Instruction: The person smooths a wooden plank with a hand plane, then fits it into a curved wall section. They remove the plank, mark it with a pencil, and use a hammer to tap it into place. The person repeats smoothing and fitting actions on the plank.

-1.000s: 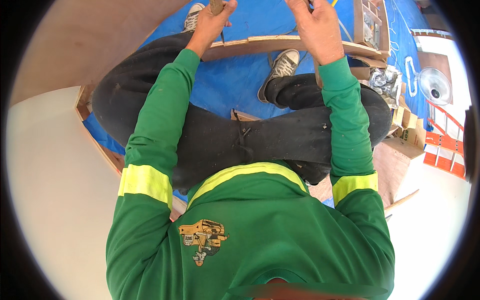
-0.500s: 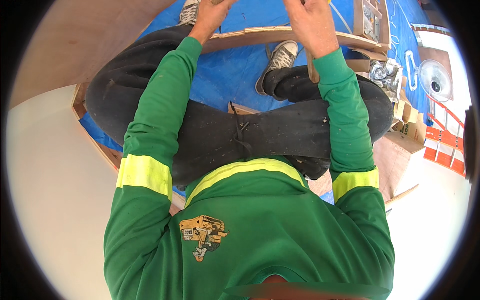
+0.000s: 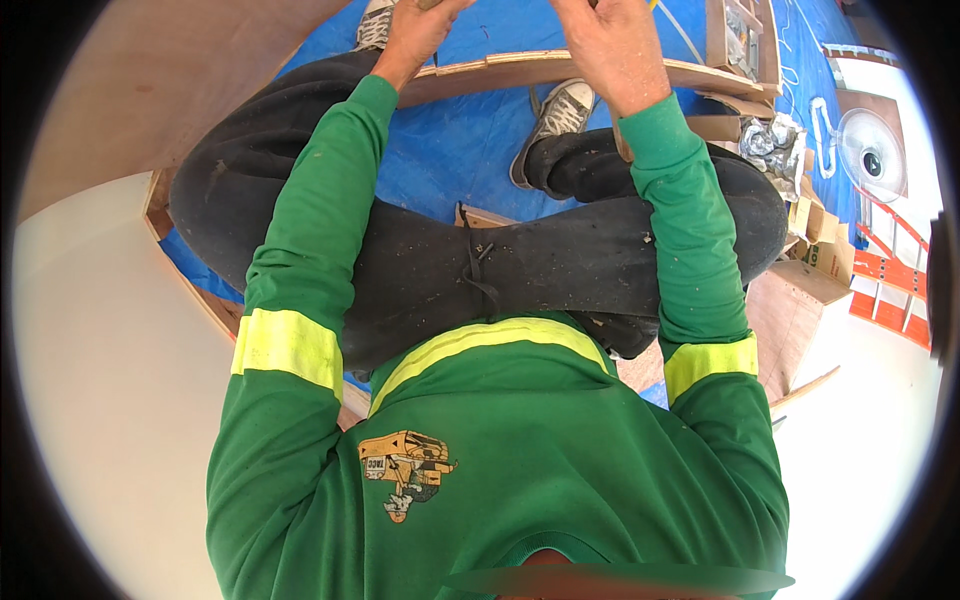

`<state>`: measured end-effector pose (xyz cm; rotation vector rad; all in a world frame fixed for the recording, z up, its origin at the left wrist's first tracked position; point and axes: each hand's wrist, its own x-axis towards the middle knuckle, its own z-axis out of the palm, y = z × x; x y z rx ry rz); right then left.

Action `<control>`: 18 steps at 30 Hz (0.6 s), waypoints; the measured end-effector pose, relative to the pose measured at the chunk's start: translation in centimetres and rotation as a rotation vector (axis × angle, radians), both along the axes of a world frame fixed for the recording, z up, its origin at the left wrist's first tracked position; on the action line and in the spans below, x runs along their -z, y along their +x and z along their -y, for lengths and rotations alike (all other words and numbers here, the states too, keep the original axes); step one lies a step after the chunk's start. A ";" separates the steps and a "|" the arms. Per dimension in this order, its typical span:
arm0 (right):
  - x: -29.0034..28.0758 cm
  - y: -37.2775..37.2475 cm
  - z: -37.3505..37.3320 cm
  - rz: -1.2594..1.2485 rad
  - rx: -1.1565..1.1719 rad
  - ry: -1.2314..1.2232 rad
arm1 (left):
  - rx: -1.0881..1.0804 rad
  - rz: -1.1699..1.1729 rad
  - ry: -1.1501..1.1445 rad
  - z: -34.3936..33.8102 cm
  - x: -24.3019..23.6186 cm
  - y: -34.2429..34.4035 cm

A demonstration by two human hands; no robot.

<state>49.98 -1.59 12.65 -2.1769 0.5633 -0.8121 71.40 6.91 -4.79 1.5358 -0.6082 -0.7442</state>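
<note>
At the top edge of the view my left hand (image 3: 418, 38) is bent inward, its fingertips cut off. A small brownish piece shows at its fingers, too little of it to name. Across from it my right hand (image 3: 618, 52) is closed, with its fingers partly out of view. A rounded wooden handle (image 3: 624, 146) sticks out below my right wrist; the head of this tool is hidden. Beneath both hands runs a long curved plywood edge (image 3: 500, 72), lying over a blue tarp (image 3: 440, 150).
My legs are spread around the curved wood, one shoe (image 3: 562, 110) inside it. A large plywood panel (image 3: 150, 90) rises at the left. On the right are a wooden box of hardware (image 3: 742, 45), crumpled foil (image 3: 775, 145), cardboard (image 3: 828, 258), a clear round fan (image 3: 870, 160) and an orange ladder (image 3: 890, 275).
Both hands have shifted slightly up and to the left. Less of the wooden handle shows below my right wrist.
</note>
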 end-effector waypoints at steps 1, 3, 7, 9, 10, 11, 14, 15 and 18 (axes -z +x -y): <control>0.0 0.0 0.0 0.002 -0.002 -0.004 | 0.006 0.001 0.004 0.0 0.0 0.0; 0.0 0.0 0.0 0.002 -0.002 -0.013 | 0.011 0.002 0.010 0.0 0.0 0.0; -0.1 0.0 0.0 -0.006 -0.001 0.001 | 0.009 0.019 0.016 -0.1 0.2 0.1; -0.1 0.0 -0.1 -0.006 -0.001 0.000 | 0.008 0.025 0.018 -0.1 0.4 0.1; -0.1 0.0 -0.1 -0.002 -0.001 -0.013 | 0.007 0.023 0.020 0.0 0.5 0.1; -0.1 0.0 -0.1 0.002 0.000 -0.026 | 0.006 0.021 0.021 0.0 0.5 0.1; -0.2 0.0 -0.2 -0.014 0.018 -0.011 | 0.003 0.010 0.003 0.1 0.5 0.1; -0.3 0.0 -0.2 -0.013 0.005 0.010 | 0.009 0.013 0.017 0.1 0.6 0.1; -0.3 0.1 -0.3 0.011 -0.025 0.023 | 0.033 0.037 0.041 0.2 0.6 0.2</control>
